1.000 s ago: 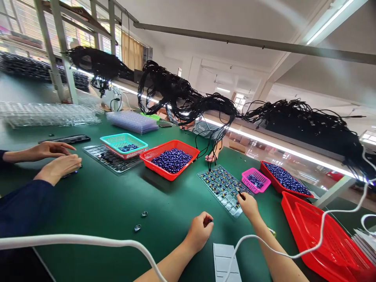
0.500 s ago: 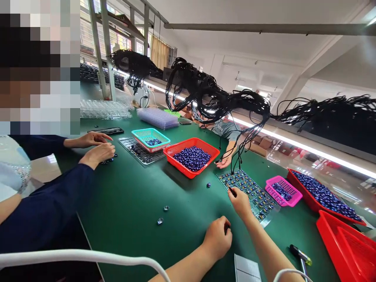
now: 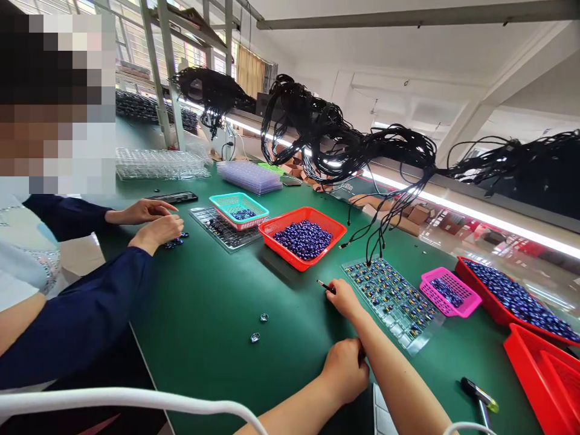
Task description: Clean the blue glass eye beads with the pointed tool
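My right hand is closed around a slim black stick with a pale tip, held low over the green table and pointing left. I cannot make out what kind of tool it is. Just right of that hand lies a clear plastic tray with rows of small dark blue and yellowish pieces. My left hand rests closed on the table, below my right forearm. Its fingertips are turned away, so anything inside is hidden. Two small shiny oval pieces lie to its left.
Red basket and pink basket hold dark blue pieces, as does a long red tray. A hammer-like tool lies at right. Black cables hang overhead. A co-worker's hands handle pieces at left.
My right hand has moved left from the clear tray to where a lone blue piece lay; that piece no longer shows. Another person's hand across the table has left view. The camera has shifted slightly.
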### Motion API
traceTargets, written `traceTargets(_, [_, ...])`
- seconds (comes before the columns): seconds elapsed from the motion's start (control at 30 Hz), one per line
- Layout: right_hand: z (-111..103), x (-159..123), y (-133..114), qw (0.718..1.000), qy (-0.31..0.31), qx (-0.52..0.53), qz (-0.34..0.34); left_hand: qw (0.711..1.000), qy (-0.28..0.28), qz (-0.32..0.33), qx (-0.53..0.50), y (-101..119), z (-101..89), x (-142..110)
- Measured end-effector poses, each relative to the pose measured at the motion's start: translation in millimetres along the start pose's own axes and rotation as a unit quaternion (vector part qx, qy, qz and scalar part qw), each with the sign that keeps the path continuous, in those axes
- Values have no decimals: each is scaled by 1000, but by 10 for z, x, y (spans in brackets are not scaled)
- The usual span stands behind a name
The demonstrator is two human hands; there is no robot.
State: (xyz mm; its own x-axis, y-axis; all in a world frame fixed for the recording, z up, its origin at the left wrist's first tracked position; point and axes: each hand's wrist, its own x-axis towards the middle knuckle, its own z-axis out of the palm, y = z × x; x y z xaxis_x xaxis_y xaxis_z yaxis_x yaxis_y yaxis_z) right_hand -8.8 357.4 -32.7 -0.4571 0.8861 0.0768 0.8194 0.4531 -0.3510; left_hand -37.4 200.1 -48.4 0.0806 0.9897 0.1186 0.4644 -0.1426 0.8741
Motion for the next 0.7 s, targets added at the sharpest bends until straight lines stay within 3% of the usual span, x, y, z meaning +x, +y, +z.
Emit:
traceTargets(0.1, [-205, -394, 159, 999, 18, 16, 36, 1000, -12, 9, -1, -5, -22, -8])
traceTargets(0.17, [-405, -895, 341, 996, 38, 28, 73, 1000, -23, 19, -8, -3, -27, -16])
traceTargets(0.33, [-829, -2829, 570, 982, 74, 63, 163, 998, -41, 39, -30, 53, -35, -30])
traceTargets(0.4, [-862, -3578, 520, 974, 85, 76, 196, 997, -51, 52, -36, 115, -47, -84])
traceTargets(0.47, [-799, -4143, 451, 968, 100, 86, 215, 995, -69, 66, -39, 209, -37, -200])
traceTargets(0.57, [-613, -4570, 375, 962, 125, 101, 218, 989, -110, 91, -45, 392, 89, -494])
traceTargets(0.7, [-491, -4595, 358, 959, 160, 116, 203, 973, -194, 122, -38, 581, 452, -986])
